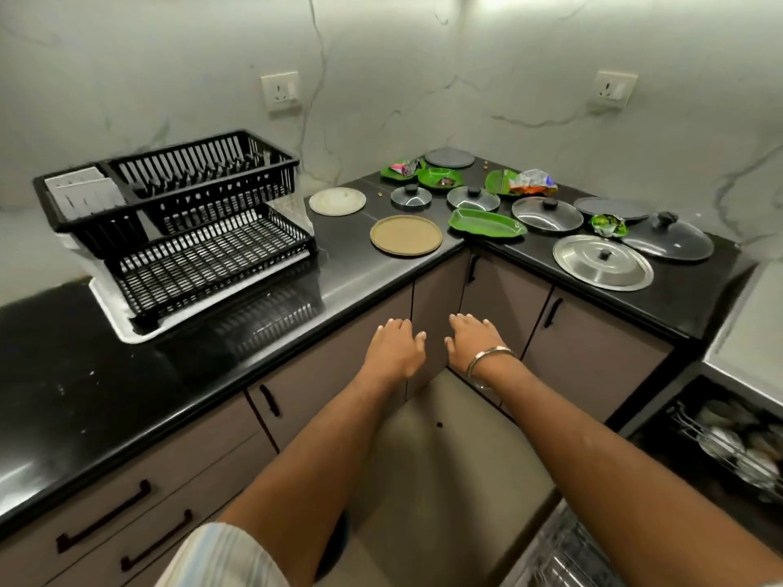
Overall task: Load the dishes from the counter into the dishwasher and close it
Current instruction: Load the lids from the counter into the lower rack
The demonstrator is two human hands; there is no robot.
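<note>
Reaching forward side by side, the left hand (396, 347) and the right hand (474, 338) hover palm-down with fingers straight and relaxed, holding nothing, in front of the grey-brown corner cabinet doors (436, 307); a silver metal bangle (487, 362) circles the right wrist. At 12 o'clock from the hands, on the glossy black L-shaped counter (106, 374), lies a round tan plate (406, 235), with a pale round plate (337, 200) just beyond it at 11 o'clock. At 1 o'clock sits a long green leaf-shaped tray (487, 222), and behind it several small glass lids with black knobs and more green plates, some carrying crumpled wrappers. At 2 o'clock rests a large steel lid (603, 262), near a dark glass lid (669, 238). At 10 o'clock stands a black two-tier plastic dish rack (182, 222) on a white tray. At 4 o'clock, low in the corner, the open dishwasher (728, 442) shows a wire rack with blurred dishes inside
</note>
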